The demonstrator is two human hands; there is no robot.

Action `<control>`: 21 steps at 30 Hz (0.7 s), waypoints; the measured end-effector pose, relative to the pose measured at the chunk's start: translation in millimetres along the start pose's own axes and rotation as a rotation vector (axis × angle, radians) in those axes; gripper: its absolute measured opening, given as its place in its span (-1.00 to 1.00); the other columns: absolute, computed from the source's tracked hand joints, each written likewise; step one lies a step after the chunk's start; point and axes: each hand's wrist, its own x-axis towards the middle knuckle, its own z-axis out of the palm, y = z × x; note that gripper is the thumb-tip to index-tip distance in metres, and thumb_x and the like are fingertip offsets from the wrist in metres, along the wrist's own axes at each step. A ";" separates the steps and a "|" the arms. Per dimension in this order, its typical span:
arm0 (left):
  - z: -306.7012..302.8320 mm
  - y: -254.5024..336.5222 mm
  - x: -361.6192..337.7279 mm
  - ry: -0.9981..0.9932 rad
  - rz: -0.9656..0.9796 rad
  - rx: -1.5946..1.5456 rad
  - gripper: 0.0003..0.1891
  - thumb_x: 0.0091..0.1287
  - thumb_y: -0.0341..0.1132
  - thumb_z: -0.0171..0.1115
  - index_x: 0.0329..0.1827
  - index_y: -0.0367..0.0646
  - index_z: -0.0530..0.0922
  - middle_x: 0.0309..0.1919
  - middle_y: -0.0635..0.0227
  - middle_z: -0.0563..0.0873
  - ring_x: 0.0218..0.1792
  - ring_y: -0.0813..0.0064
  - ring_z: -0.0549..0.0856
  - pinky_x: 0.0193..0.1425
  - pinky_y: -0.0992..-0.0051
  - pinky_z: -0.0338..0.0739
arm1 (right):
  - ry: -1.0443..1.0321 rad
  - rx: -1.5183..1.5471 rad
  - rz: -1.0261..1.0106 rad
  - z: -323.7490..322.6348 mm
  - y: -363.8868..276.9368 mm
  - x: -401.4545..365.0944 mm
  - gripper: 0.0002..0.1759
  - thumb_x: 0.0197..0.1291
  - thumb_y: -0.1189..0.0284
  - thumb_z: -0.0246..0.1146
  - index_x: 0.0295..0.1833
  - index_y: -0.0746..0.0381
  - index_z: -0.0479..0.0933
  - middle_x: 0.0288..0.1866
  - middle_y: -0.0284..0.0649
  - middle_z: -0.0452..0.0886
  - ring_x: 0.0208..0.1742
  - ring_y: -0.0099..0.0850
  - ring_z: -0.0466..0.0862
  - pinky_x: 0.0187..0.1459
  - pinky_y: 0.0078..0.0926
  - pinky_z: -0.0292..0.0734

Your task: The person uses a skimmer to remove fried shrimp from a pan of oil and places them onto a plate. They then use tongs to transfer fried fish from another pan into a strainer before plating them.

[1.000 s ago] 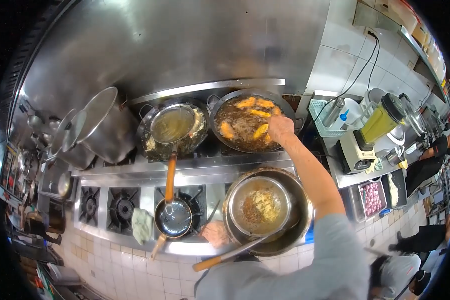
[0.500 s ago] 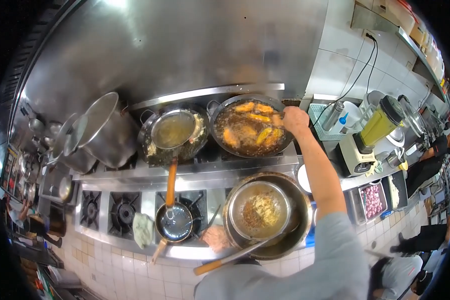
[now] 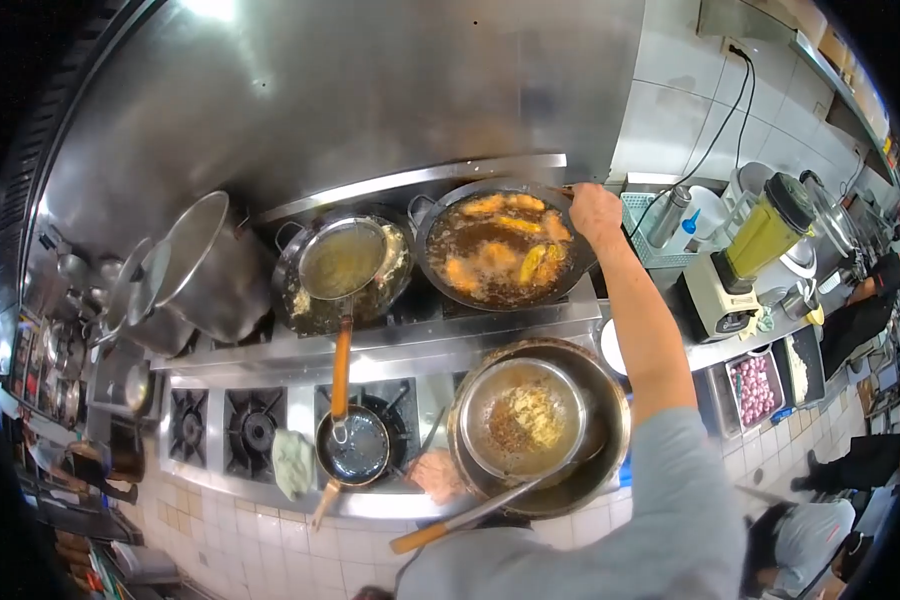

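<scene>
Standing side-by-side: two woks (image 3: pixel 581 258)

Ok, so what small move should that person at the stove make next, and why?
Perhaps a slow, gentle rock of the round dark metal wok: the bare right hand is at its right rim, though its grip is partly hidden, and golden-orange fried pieces lie in the bubbling brown oil, some close together toward the right.
</scene>
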 end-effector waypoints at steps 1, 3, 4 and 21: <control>2.1 -4.6 0.0 -0.027 0.016 0.036 -0.71 0.32 -0.21 0.16 -0.01 -0.17 0.63 -0.26 0.05 0.74 -0.16 0.06 0.72 -0.11 0.14 0.60 | -0.012 -0.018 0.014 -4.6 4.4 -1.8 -0.74 0.22 0.43 0.17 -0.13 0.25 0.74 -0.04 0.00 0.76 0.01 -0.09 0.77 0.00 -0.18 0.69; 11.0 -12.9 -3.0 -0.086 0.047 0.102 -0.75 0.29 -0.24 0.14 -0.08 -0.15 0.62 -0.26 0.05 0.73 -0.12 0.01 0.71 -0.10 0.15 0.62 | -0.039 -0.059 0.037 -13.8 12.7 -6.8 -0.74 0.22 0.43 0.17 -0.13 0.26 0.74 -0.04 0.00 0.75 0.02 -0.07 0.76 0.02 -0.16 0.68; 20.3 -22.5 -7.3 -0.090 0.048 0.098 -0.75 0.29 -0.24 0.14 -0.08 -0.15 0.62 -0.26 0.05 0.73 -0.12 0.01 0.71 -0.10 0.15 0.62 | -0.041 -0.064 0.036 -19.9 16.6 -11.7 -0.74 0.22 0.43 0.17 -0.13 0.26 0.74 -0.04 0.00 0.75 0.02 -0.07 0.76 0.02 -0.16 0.68; 17.3 -19.2 -8.8 -0.117 -0.187 -0.237 -0.67 0.41 -0.32 0.10 0.18 -0.12 0.61 -0.21 0.13 0.76 -0.15 0.27 0.74 -0.19 0.23 0.62 | -0.080 -0.037 0.000 -26.9 3.4 -25.7 -0.72 0.24 0.42 0.15 -0.11 0.28 0.72 -0.03 0.03 0.75 0.04 -0.04 0.75 0.06 -0.15 0.66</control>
